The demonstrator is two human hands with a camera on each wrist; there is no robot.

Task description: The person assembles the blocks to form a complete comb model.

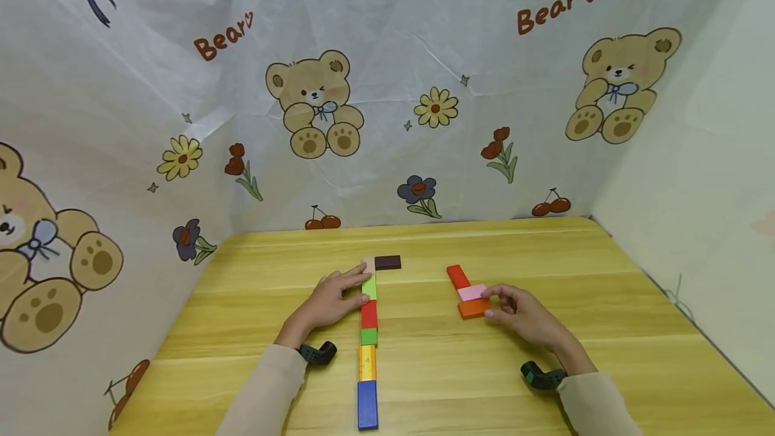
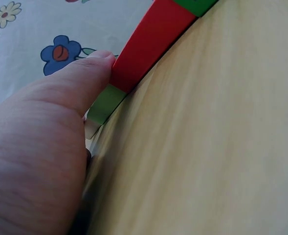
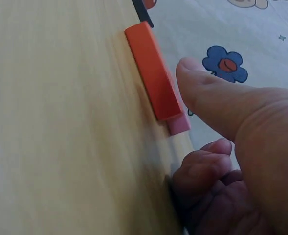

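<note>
My left hand [image 1: 331, 296] rests along the left side of a straight column of blocks. Its fingertips touch the pale pink block [image 1: 368, 264] and light green block [image 1: 369, 288] near the far end, and its thumb lies by the red block [image 2: 151, 44]. My right hand [image 1: 527, 315] is at the right end of an orange block [image 3: 153, 73] and a pink block [image 1: 471, 293]. Its index fingertip is by the pink one and its thumb by the orange one; no grip shows. A smaller red block [image 1: 458, 276] touches the pink block's far side.
Nearer in the column lie a green block [image 1: 368, 336], a yellow block [image 1: 366, 362] and a blue block [image 1: 367, 405]. A dark brown block [image 1: 388, 262] juts right from the column's far end. Behind the wooden table [image 1: 424, 369] hangs a bear-print cloth [image 1: 375, 86].
</note>
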